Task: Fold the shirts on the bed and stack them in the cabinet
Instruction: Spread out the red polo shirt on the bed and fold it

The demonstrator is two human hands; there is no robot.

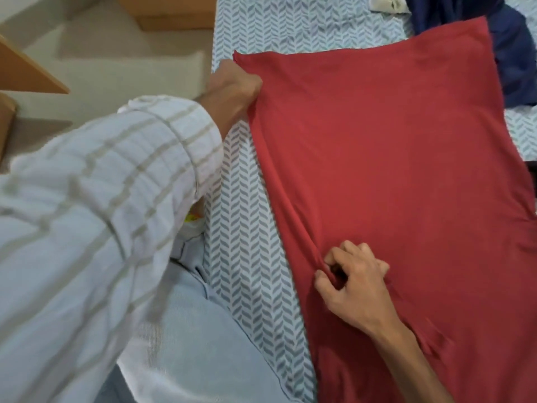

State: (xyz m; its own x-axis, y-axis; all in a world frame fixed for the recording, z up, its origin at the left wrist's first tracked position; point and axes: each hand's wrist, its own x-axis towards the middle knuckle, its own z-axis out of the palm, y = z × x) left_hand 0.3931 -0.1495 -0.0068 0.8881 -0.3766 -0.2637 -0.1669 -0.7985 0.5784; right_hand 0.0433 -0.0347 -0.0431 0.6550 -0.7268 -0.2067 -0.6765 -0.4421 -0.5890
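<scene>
A red shirt [392, 158] lies spread flat on the bed [252, 242], which has a grey-and-white chevron sheet. My left hand [232, 91] grips the shirt's left edge near its far corner, fingers curled into the cloth. My right hand [351, 283] pinches the same left edge lower down, bunching a fold of red fabric between thumb and fingers. A taut crease runs along the edge between the two hands.
A dark blue garment [505, 48] lies crumpled at the far right of the bed, with a small white cloth item [386, 4] beyond it. Left of the bed are wooden furniture edges [26, 71] and a light floor. My knee in pale jeans [186, 330] rests against the mattress.
</scene>
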